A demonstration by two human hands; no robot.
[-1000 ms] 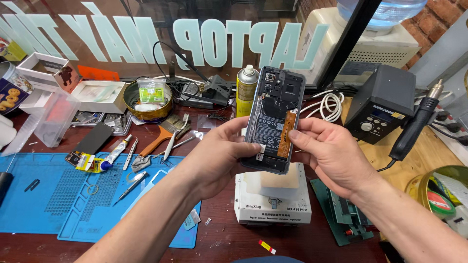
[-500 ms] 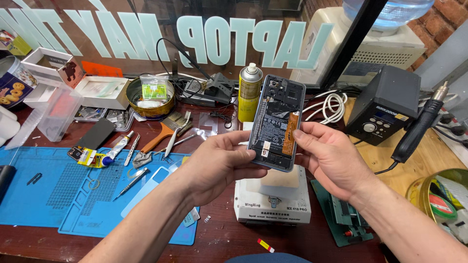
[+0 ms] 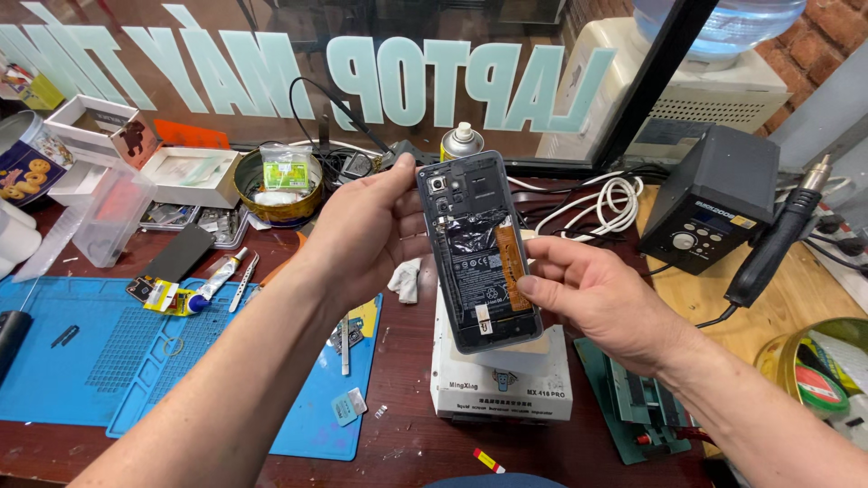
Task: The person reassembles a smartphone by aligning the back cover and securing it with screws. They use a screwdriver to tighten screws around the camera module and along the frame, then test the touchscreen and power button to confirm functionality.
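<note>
Centre of frame: opened smartphone point(image 3: 477, 248), back cover off, battery and orange flex strip exposed, held upright and tilted toward the camera, likely so the internals face the person. Left hand point(image 3: 362, 237) grasps the phone's left edge, thumb up near the top corner, fingers curled behind it. Right hand point(image 3: 592, 298) holds the right edge lower down, thumb and forefinger pinching beside the orange strip; other fingers loosely bent. The phone hovers just above a white heating-plate box point(image 3: 502, 380), lower centre, not touching it. Blue work mat point(image 3: 117, 361) at lower left, with tweezers point(image 3: 242, 282) and a glue tube point(image 3: 215, 280) near its top edge. Black soldering station point(image 3: 710, 212) with handpiece point(image 3: 778, 239) on the right. Round tin point(image 3: 276, 185) and spray can point(image 3: 461, 143) behind the hands.
</note>
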